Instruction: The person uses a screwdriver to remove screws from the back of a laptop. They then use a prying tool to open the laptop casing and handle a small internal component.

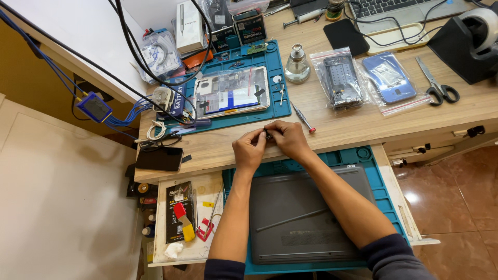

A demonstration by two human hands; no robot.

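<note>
My left hand (pixel 249 149) and my right hand (pixel 288 139) meet at the front edge of the wooden desk (pixel 353 122). Together their fingertips pinch a tiny dark part (pixel 268 134), too small to identify. Just beyond them lies an opened tablet (pixel 232 93) on a blue work mat (pixel 270 111). A small red-handled screwdriver (pixel 303 119) lies to the right of my hands. Below my forearms a closed grey laptop (pixel 301 212) rests on a second blue mat (pixel 363 155) in a pulled-out drawer.
Two bagged phone parts (pixel 342 80) (pixel 389 78), a glass bottle (pixel 297 65), scissors (pixel 438 85) and a tape dispenser (pixel 472 39) sit on the right. A black phone (pixel 158 158), cables and boxes crowd the left. The drawer's left side holds a black packet (pixel 179 210).
</note>
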